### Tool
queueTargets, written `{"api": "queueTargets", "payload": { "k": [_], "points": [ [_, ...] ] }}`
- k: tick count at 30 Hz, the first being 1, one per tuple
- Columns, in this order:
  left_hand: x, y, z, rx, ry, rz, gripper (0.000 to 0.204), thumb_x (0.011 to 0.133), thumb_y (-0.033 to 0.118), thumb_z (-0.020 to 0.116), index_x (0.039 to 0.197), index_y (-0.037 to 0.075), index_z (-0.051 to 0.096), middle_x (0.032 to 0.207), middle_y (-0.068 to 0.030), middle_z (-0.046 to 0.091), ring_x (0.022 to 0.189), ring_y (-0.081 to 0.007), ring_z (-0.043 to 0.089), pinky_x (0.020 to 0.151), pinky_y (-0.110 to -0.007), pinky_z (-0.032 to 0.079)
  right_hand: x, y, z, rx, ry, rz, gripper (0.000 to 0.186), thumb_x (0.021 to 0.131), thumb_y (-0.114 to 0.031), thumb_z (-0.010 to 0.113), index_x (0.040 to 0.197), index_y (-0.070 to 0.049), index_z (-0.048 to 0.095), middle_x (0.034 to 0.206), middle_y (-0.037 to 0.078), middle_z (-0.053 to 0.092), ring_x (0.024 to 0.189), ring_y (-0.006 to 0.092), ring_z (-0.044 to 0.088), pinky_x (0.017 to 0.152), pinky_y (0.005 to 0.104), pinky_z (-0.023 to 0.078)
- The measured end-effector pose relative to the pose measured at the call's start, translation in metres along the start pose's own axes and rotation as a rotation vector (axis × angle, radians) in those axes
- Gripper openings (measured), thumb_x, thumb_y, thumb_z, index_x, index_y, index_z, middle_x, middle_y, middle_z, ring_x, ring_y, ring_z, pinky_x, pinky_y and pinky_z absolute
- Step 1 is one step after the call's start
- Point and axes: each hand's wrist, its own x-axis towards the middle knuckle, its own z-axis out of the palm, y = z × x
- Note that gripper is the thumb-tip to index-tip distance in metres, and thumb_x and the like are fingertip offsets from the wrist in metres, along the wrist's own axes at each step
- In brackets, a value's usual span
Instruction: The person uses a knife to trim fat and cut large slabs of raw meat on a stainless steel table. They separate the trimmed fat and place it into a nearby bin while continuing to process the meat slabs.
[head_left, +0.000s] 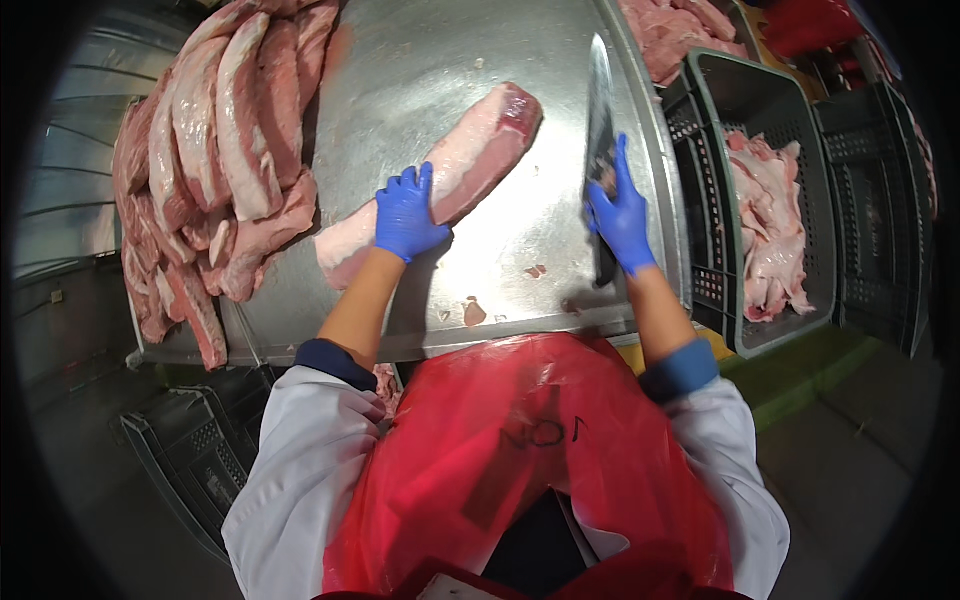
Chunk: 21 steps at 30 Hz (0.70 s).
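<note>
A long pale pink slab of meat (480, 150) with a darker red end lies diagonally on the steel table (400, 70). My left hand (410, 213), in a blue glove, is closed over the middle of the slab's left edge, fingers curled onto it. To the right, my right hand (618, 205), also gloved in blue, holds a long knife (600, 90), its blade pointing away from me along the table's right side. Small meat scraps (475, 311) lie on the steel below the slab.
A large heap of meat slabs (240, 150) covers the table's left end. At right stand a grey crate with pale trimmings (768, 220), a dark crate (870, 220) and more meat (680, 35) behind. Dark crates (185, 460) stand low at left. A red apron (470, 420) covers my front.
</note>
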Motion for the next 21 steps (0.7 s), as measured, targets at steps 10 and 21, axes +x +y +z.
{"api": "queueTargets", "payload": {
  "k": [10, 21],
  "points": [
    [-0.006, -0.005, 0.004, 0.010, 0.003, 0.007, 0.105, 0.058, 0.040, 0.082, 0.148, 0.008, 0.038, 0.124, -0.0162, 0.052, 0.107, -0.0356, 0.056, 0.088, -0.050, 0.047, 0.055, 0.002, 0.096, -0.473, -0.115, 0.145, 0.082, 0.093, -0.021, 0.053, 0.162, -0.019, 0.009, 0.085, 0.026, 0.069, 0.071, 0.0385, 0.071, 0.067, 0.0447, 0.057],
    [0.014, -0.021, -0.001, -0.055, -0.013, 0.106, 0.102, 0.061, 0.042, 0.083, 0.147, 0.008, 0.040, 0.129, -0.0170, 0.051, 0.111, -0.0371, 0.055, 0.090, -0.052, 0.048, -0.046, 0.019, 0.089, -0.259, -0.212, 0.246, 0.083, 0.092, -0.004, 0.056, 0.162, -0.026, 0.017, 0.074, 0.008, 0.061, 0.064, 0.0130, 0.058, 0.063, 0.0307, 0.052]
  ]
}}
